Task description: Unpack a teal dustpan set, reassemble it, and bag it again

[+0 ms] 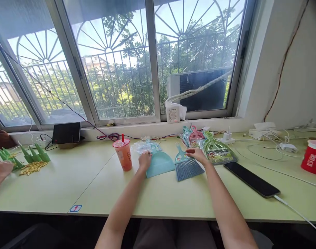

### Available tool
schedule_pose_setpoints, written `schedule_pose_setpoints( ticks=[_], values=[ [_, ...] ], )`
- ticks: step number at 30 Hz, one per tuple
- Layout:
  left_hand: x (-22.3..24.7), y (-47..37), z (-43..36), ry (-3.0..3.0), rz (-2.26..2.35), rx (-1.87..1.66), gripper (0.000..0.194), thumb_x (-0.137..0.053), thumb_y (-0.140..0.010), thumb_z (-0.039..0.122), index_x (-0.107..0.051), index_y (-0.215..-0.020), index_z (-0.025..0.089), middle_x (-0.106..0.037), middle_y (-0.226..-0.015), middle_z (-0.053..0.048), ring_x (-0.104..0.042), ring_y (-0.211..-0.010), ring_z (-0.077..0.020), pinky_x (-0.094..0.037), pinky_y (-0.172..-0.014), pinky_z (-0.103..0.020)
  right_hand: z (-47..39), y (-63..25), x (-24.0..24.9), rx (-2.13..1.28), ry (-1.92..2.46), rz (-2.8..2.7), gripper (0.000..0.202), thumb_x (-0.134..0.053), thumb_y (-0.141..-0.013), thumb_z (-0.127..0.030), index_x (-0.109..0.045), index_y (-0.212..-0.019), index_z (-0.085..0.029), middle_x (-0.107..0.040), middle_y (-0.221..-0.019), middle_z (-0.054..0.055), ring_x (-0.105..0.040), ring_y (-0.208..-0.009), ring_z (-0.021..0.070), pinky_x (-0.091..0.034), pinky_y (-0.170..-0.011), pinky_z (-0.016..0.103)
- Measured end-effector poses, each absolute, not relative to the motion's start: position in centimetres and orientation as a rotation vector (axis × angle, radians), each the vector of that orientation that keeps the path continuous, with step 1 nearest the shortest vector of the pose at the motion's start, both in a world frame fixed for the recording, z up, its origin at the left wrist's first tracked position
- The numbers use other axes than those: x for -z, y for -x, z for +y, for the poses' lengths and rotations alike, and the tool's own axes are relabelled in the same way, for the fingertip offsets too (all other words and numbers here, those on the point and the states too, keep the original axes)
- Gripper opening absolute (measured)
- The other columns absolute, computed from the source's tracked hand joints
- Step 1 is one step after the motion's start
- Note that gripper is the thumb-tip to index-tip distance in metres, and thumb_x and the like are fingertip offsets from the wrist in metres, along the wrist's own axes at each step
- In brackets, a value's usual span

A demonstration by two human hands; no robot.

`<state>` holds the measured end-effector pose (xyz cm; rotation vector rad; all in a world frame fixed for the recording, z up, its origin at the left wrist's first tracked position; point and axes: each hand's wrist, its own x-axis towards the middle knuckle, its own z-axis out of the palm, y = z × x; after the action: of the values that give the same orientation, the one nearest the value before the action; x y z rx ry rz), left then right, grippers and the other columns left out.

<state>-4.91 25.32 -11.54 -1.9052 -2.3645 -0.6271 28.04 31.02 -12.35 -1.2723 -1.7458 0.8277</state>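
Note:
A light blue dustpan (pixel 160 164) lies on the pale green table (pixel 101 186), its handle pointing toward the window. My left hand (pixel 145 160) is closed at the dustpan's left edge, beside the handle. To the right lies a small blue brush (pixel 189 169) with dark bristles toward me. My right hand (pixel 196 154) reaches over the brush's right shoulder, fingers extended and slightly apart, touching or just above it. Behind my left hand is crumpled clear plastic wrap (pixel 141 147). Packaged green brush sets (pixel 217 148) and a pink one (pixel 196 136) lie behind my right hand.
A cup of orange drink (pixel 123 155) stands left of my left hand. A phone (pixel 251 178) with a cable lies at right, near a red container (pixel 313 159). A tablet (pixel 66 132) stands at back left. Another person's hand (pixel 2 169) is at far left.

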Motion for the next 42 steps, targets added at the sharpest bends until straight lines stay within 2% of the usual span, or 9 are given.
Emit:
schedule_pose_setpoints(
  ticks=[5,9,13,18,22,24,28,35,42],
  values=[
    [11.5,4.1,25.2,1.994,-2.349,0.674,0.032,-0.031,-0.102,0.025,-0.058,-0.120,0.020,-0.070,-0.117,-0.013,-0.067,-0.107,-0.0246,-0.046,-0.081,-0.031,30.6,-26.9,11.8,-1.053,1.057,-1.543,0.036,-0.085,-0.060,-0.037,-0.079,-0.089,-0.016,-0.079,-0.095,0.013,-0.074,-0.089,0.0256,-0.056,-0.085,0.036],
    [11.9,3.2,25.3,2.027,-2.395,0.749,0.035,-0.029,-0.103,0.023,-0.053,-0.128,0.021,-0.071,-0.118,-0.011,-0.067,-0.109,-0.0234,-0.046,-0.083,-0.030,29.0,-22.0,11.3,-0.841,1.202,-1.745,0.026,-0.077,-0.075,-0.032,-0.079,-0.096,-0.016,-0.079,-0.097,0.011,-0.074,-0.092,0.0249,-0.056,-0.083,0.035],
    [12.3,2.4,25.6,2.196,-2.364,0.869,0.032,-0.034,-0.103,0.033,-0.061,-0.117,0.024,-0.072,-0.117,-0.006,-0.067,-0.110,-0.0219,-0.048,-0.087,-0.030,27.2,-18.2,11.4,-0.419,1.332,-2.181,0.016,-0.073,-0.085,-0.028,-0.077,-0.100,-0.025,-0.079,-0.101,0.003,-0.072,-0.100,0.0212,-0.050,-0.089,0.029],
    [12.7,1.1,26.0,2.459,-2.211,1.132,0.031,-0.055,-0.095,0.036,-0.062,-0.120,0.022,-0.067,-0.131,-0.007,-0.061,-0.122,-0.0218,-0.047,-0.099,-0.029,26.5,-17.9,12.0,-0.080,1.418,-2.204,0.021,-0.059,-0.096,-0.031,-0.068,-0.113,-0.023,-0.074,-0.113,0.007,-0.069,-0.102,0.0221,-0.048,-0.083,0.028],
    [12.8,0.8,26.0,2.540,-2.106,1.381,0.033,-0.056,-0.090,0.035,-0.061,-0.118,0.019,-0.068,-0.125,-0.009,-0.062,-0.116,-0.0247,-0.048,-0.098,-0.033,27.0,-18.4,12.3,0.076,1.338,-2.097,0.025,-0.059,-0.096,-0.035,-0.065,-0.115,-0.019,-0.066,-0.123,0.015,-0.058,-0.118,0.0286,-0.044,-0.096,0.038],
    [12.8,0.8,26.1,2.592,-1.991,1.532,0.031,-0.054,-0.090,0.041,-0.061,-0.111,0.019,-0.070,-0.116,-0.008,-0.064,-0.108,-0.0249,-0.048,-0.093,-0.034,27.6,-18.7,12.4,-0.037,1.298,-2.035,0.032,-0.059,-0.095,-0.037,-0.062,-0.121,-0.018,-0.064,-0.129,0.016,-0.054,-0.124,0.0309,-0.042,-0.101,0.043],
    [12.9,0.6,26.1,2.640,-1.854,1.718,0.033,-0.055,-0.086,0.050,-0.060,-0.100,0.020,-0.068,-0.104,-0.006,-0.062,-0.098,-0.0240,-0.047,-0.084,-0.033,28.9,-19.5,12.6,-0.574,1.178,-2.000,0.039,-0.056,-0.095,-0.040,-0.061,-0.129,-0.022,-0.068,-0.128,0.009,-0.062,-0.116,0.0274,-0.047,-0.098,0.040],
    [13.0,-0.1,25.9,2.670,-1.861,1.946,0.038,-0.051,-0.087,0.059,-0.056,-0.086,0.021,-0.061,-0.089,-0.003,-0.057,-0.087,-0.0193,-0.043,-0.078,-0.030,30.0,-20.5,13.2,-1.111,1.017,-1.803,0.044,-0.070,-0.079,-0.051,-0.076,-0.104,-0.015,-0.076,-0.097,0.006,-0.068,-0.092,0.0236,-0.050,-0.084,0.033],
    [13.3,0.2,26.1,2.805,-1.867,1.946,0.040,-0.065,-0.078,0.057,-0.057,-0.089,0.020,-0.059,-0.089,-0.002,-0.054,-0.083,-0.0167,-0.041,-0.075,-0.028,29.6,-20.4,13.5,-1.233,1.013,-1.703,0.056,-0.078,-0.064,-0.062,-0.078,-0.093,-0.014,-0.074,-0.085,0.005,-0.063,-0.081,0.0194,-0.046,-0.071,0.027]
  ],
)
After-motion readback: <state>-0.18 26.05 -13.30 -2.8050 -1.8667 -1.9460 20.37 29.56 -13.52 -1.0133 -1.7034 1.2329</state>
